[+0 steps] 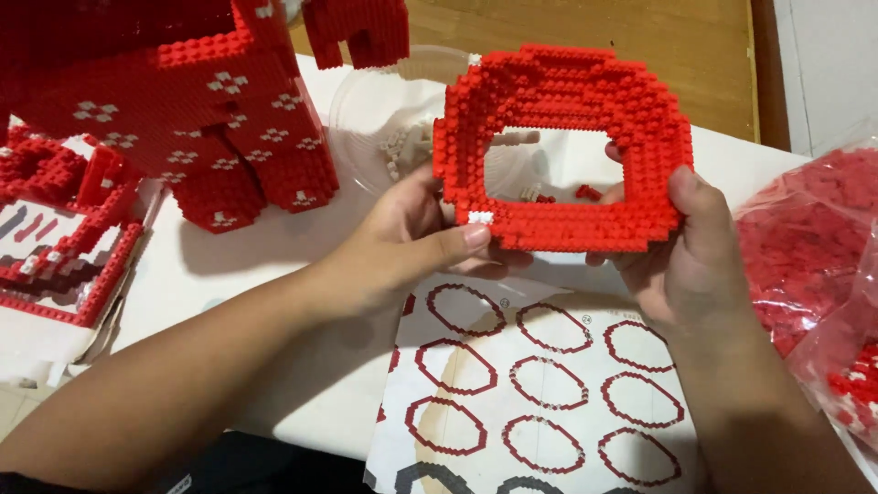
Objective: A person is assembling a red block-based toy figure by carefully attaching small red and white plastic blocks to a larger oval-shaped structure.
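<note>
holding the centre of the frame was a red brick ring (562, 146), a thick hollow loop of tiny building bricks with a squarish opening and one white brick at its lower left corner. it stood upright above the table, tilted toward the camera. the left hand (416, 242) was closed on its lower left edge, thumb pressed flat across the front by the white brick, fingers hidden behind. the right hand (681, 247) was closed on the lower right edge, thumb up along the side.

it looked like a layer-building step, the ring being checked or pressed tight; a further brick would seem to call for one hand to let go.

just below lay an instruction sheet (549, 384) printed with rows of ring outlines. through the opening showed a clear bowl (366, 119) with loose pale bricks. a large red brick model (183, 101) with white flower marks filled the upper left, a flat red brick panel (59, 238) at the left edge, and a bag of red bricks (805, 265) at the right edge.
</note>
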